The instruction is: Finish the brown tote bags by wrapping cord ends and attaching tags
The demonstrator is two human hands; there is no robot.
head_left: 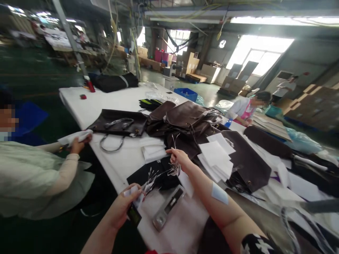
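My left hand (pixel 126 204) is closed round a small dark device (pixel 134 215) and a bunch of white tags with thin plastic ties (pixel 145 185). My right hand (pixel 178 157) is pinched on a few thin white ties (pixel 174 141) and a small tag (pixel 175 170), held above a black cloth (pixel 156 174). A white patch is stuck on my right forearm (pixel 219 193). A stack of white paper squares (pixel 215 157) lies just right of my right hand, on dark brown leather bags (pixel 190 118).
A long white table (pixel 111 100) carries brown bags, a metal clip-like tool (pixel 168 207), folded white sheets (pixel 153 150) and a black bag (pixel 115 82). A person at left holds white cloth (pixel 75 137). Another person sits at far right (pixel 247 107). Cardboard boxes stand behind.
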